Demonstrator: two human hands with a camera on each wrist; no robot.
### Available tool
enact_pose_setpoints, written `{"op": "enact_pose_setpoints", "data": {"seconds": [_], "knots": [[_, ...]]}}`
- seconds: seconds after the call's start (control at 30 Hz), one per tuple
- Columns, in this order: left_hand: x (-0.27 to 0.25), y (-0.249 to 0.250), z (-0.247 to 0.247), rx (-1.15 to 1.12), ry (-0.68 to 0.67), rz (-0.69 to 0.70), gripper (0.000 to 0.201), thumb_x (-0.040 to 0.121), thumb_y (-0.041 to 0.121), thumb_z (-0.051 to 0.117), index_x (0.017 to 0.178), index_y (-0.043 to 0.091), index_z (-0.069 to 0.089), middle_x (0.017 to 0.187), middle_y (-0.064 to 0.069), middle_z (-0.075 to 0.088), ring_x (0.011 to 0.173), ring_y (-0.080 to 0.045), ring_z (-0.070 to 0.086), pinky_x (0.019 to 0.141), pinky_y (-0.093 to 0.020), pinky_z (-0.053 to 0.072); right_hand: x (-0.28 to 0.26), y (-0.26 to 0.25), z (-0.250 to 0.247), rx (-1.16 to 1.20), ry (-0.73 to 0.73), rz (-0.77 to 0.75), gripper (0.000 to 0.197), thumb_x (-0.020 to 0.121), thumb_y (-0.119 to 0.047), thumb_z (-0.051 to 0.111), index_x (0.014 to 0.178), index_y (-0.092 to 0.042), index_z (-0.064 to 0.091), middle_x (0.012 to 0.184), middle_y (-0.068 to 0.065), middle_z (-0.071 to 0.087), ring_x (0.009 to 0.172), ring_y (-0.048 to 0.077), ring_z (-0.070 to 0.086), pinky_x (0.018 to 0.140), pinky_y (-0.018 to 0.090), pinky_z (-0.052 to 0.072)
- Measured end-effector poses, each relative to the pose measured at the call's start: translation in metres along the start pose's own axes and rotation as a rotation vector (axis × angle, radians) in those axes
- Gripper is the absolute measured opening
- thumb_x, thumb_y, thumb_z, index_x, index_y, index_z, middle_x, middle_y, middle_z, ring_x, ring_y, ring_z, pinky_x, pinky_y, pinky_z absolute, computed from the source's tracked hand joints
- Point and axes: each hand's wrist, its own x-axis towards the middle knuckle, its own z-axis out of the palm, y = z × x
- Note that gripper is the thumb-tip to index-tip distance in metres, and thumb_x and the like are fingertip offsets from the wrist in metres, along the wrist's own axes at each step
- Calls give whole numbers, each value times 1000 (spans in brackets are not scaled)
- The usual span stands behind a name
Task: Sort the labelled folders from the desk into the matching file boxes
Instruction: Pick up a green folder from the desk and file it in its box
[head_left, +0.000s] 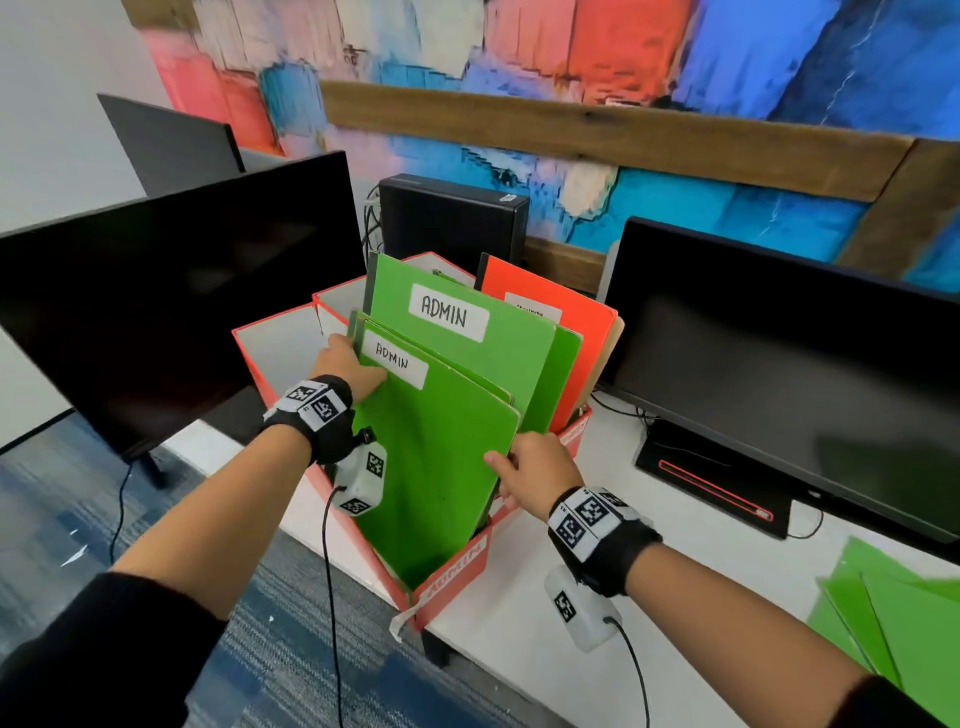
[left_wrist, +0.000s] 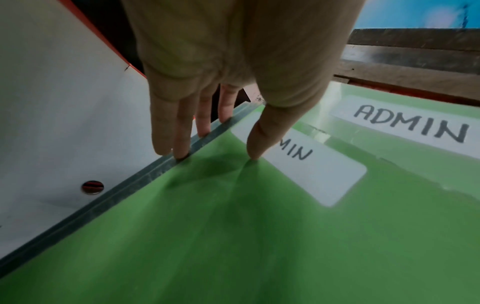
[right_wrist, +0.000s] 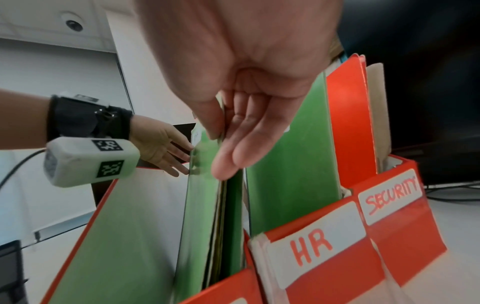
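Flanking the ADMIN folder, hands; right seemingly pinches.

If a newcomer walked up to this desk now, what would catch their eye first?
A bright green folder marked ADMIN stands in the nearest red file box at the edge of the desk, the left hand touching its top corner, the right hand pinching its right edge. Behind, a vivid painted wall rises above dark monitors.

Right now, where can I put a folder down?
Bare desk lies between the file boxes and the loose green folders, in front of the right monitor. The front box has a gap along its left wall. ADMIN folders crowd its right side.
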Motion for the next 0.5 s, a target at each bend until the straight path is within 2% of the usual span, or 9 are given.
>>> {"op": "enact_pose_setpoints", "data": {"seconds": [0.13, 0.23, 0.37, 0.43, 0.5], "knots": [[-2, 2, 2, -46, 1, -29, 54, 82, 13, 65, 126, 1, 37, 118, -18, 53, 108, -35, 56, 86, -36, 50, -5, 3, -8, -31, 32, 11, 54, 88, -52, 51, 70, -3, 63, 67, 13, 70, 64, 25, 68, 71, 36, 56], [-13, 12, 3, -83, 56, -26, 62, 79, 13, 68, 130, 3, 35, 129, -19, 45, 115, -37, 52, 96, -45, 49, -12, 11, -16, 6, 45, 11, 58, 82, -61, 54, 69, -5, 63, 65, 14, 69, 64, 25, 68, 70, 37, 55], [-41, 38, 8, -20, 190, 133, 75, 80, 9, 64, 142, 2, 23, 143, -19, 27, 127, -37, 39, 109, -44, 37, -25, 34, -34, 41, 52, 27, 50, 79, -62, 57, 70, -14, 64, 68, 4, 69, 68, 22, 67, 72, 36, 56], [-57, 55, 11, -44, 281, 225, 74, 79, 8, 63, 142, 2, 25, 143, -18, 28, 129, -35, 37, 110, -41, 33, -34, 51, -44, 30, 56, 53, 42, 80, -59, 58, 67, -19, 64, 68, 0, 68, 70, 21, 68, 72, 35, 56], [-78, 75, 17, -75, 365, 328, 69, 78, 8, 63, 139, 1, 30, 140, -18, 31, 129, -33, 36, 108, -37, 32, -44, 74, -57, -1, 45, 101, 35, 82, -53, 58, 62, -24, 58, 71, 0, 68, 71, 21, 68, 74, 33, 56]]}}
